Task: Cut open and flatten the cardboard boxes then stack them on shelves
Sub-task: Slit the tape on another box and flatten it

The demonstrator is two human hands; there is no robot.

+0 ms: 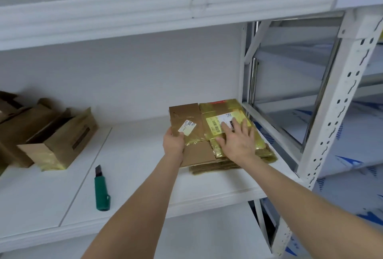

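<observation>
Bright even light, soft shadows (edges bowed, slight blur)

Between the shelf board (145, 161) and the upper beam (165, 14) there was tall open room. Unflattened boxes (51, 140) blocked the left end. The stack of flattened boxes (203, 155) filled the right end, lying just beside the side frame rail (269, 126) and near the corner post (331, 117). The bare board between them was broad, with only a green utility knife (101, 190) lying near the front edge. The wall (124, 76) closed the back.

White shelf (145, 165): flattened cardboard stack (209, 166), green knife (101, 191), unflattened boxes (53, 140).
</observation>
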